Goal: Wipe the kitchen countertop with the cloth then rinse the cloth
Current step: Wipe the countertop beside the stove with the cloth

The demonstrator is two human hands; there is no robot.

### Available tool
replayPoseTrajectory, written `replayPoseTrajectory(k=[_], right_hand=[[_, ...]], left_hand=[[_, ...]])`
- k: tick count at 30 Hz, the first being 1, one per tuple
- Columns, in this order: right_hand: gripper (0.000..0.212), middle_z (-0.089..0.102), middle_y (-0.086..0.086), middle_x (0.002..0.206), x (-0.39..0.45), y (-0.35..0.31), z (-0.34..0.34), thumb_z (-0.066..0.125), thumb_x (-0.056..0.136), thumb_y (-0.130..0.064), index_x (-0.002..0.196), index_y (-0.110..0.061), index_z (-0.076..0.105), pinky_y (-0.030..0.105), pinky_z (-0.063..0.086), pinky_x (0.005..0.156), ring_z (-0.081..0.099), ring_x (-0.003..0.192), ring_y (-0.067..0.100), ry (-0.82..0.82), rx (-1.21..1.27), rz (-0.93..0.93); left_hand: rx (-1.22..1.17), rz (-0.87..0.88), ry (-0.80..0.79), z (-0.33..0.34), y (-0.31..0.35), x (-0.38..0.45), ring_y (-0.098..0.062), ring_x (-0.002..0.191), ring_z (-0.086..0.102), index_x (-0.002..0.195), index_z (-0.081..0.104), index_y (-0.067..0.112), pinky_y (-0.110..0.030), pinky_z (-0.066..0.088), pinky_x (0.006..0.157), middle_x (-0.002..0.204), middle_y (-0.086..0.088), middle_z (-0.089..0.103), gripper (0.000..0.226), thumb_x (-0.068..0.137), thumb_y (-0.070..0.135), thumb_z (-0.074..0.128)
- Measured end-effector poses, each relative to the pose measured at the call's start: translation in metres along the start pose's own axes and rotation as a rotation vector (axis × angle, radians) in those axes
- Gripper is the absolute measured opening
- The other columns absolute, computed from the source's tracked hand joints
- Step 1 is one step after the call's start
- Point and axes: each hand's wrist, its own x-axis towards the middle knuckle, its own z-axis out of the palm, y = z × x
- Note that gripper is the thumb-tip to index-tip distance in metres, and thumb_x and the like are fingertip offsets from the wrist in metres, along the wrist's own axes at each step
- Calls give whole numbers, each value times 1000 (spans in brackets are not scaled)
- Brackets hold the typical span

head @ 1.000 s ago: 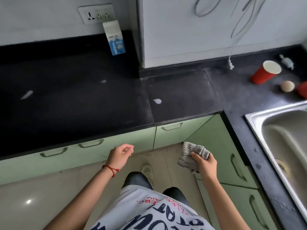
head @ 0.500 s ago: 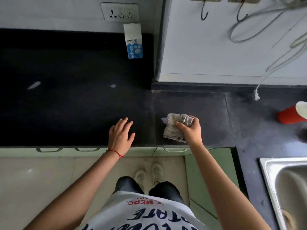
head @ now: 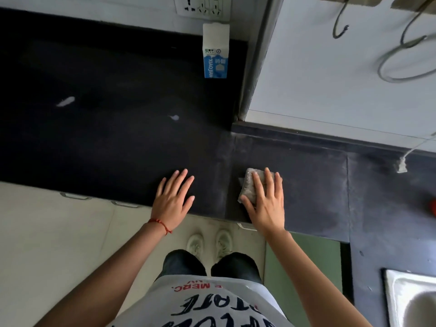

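Across the kitchen corner ran the dark surface [head: 118,147], bare enough near its front edge for wiping to start there. At lower right only a corner of the sink [head: 410,300] showed, well apart from the cloth, so the rinse looked some way off. By the back wall under the sockets [head: 203,7] stood a carton [head: 215,51], upright and out of the cleaning path. The right hand [head: 265,201] lay flat with fingers spread over the folded cloth [head: 247,185], pressing it onto the surface near the front edge, probably to put even weight on it for a stroke. The left hand [head: 173,200] rested open and spread on the surface just beside, holding nothing, likely as a brace. Two white spills [head: 66,101] [head: 174,117] sat farther back to the left, untouched, so the wiping seemed barely begun.
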Motion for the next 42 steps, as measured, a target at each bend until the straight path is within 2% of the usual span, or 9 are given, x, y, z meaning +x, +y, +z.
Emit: replayPoseTrajectory(k=[3, 9, 11, 14, 19, 24, 30, 34, 42], right_hand=[[61, 30, 13, 152, 18, -20, 5, 38, 84, -56, 141, -32, 33, 50, 18, 115, 14, 140, 39, -10, 23, 5], [54, 45, 9, 144, 0, 10, 8, 39, 87, -58, 137, -36, 37, 49, 35, 108, 33, 136, 35, 25, -175, -380], [56, 38, 11, 148, 26, 14, -2, 30, 90, -58, 139, -33, 33, 50, 29, 112, 26, 139, 38, 32, -139, -206], [55, 30, 17, 151, 43, -17, 7, 40, 91, -46, 141, -26, 34, 54, 20, 115, 15, 139, 47, 27, 3, 30], [51, 46, 12, 142, 4, 3, 15, 34, 91, -54, 137, -33, 37, 51, 35, 107, 30, 136, 38, -11, -156, -475], [58, 35, 21, 147, 52, 18, -4, 31, 89, -52, 139, -23, 38, 58, 26, 111, 20, 137, 48, 55, -39, 3], [60, 31, 11, 145, 21, 3, 13, 42, 85, -55, 139, -29, 35, 52, 27, 105, 19, 136, 43, -26, -106, -444], [60, 29, 10, 144, 26, -1, 14, 38, 86, -56, 139, -28, 34, 48, 26, 106, 21, 135, 41, 3, -97, -426], [54, 43, 21, 140, 67, -60, 14, 41, 86, -41, 136, -20, 38, 54, 47, 92, 21, 135, 39, -33, 107, -279]], left_hand=[[18, -2, 15, 3, -1, 0, -24, 133, 38, 135, 38, 20, -48, 35, 107, 144, -7, 45, 51, 87, 40, 34], [25, 13, 41, 7, -2, 0, -27, 133, 41, 136, 35, 20, -49, 34, 107, 145, -8, 44, 52, 88, 39, 33], [31, 16, 44, 8, -2, 1, -27, 134, 39, 136, 34, 19, -49, 32, 108, 145, -8, 43, 52, 88, 39, 33], [41, 12, 45, 10, -4, 0, -24, 135, 35, 137, 35, 19, -47, 29, 110, 146, -7, 42, 52, 89, 39, 33], [47, 32, 67, 12, -6, 1, -20, 136, 25, 136, 37, 19, -42, 19, 112, 146, -6, 41, 52, 88, 40, 34], [55, 23, 83, 13, -6, 0, -20, 136, 25, 136, 36, 20, -43, 21, 113, 146, -6, 41, 52, 89, 40, 34], [40, 25, 71, 9, -4, 1, -20, 135, 25, 135, 39, 19, -41, 16, 112, 146, -7, 42, 52, 88, 39, 35], [10, 1, 61, 6, -2, 1, -19, 135, 28, 133, 41, 20, -45, 28, 111, 145, -5, 44, 51, 87, 40, 36], [-11, -14, 37, -18, -26, 8, -27, 129, 47, 126, 51, 16, -52, 40, 102, 138, -10, 52, 51, 83, 42, 39]])
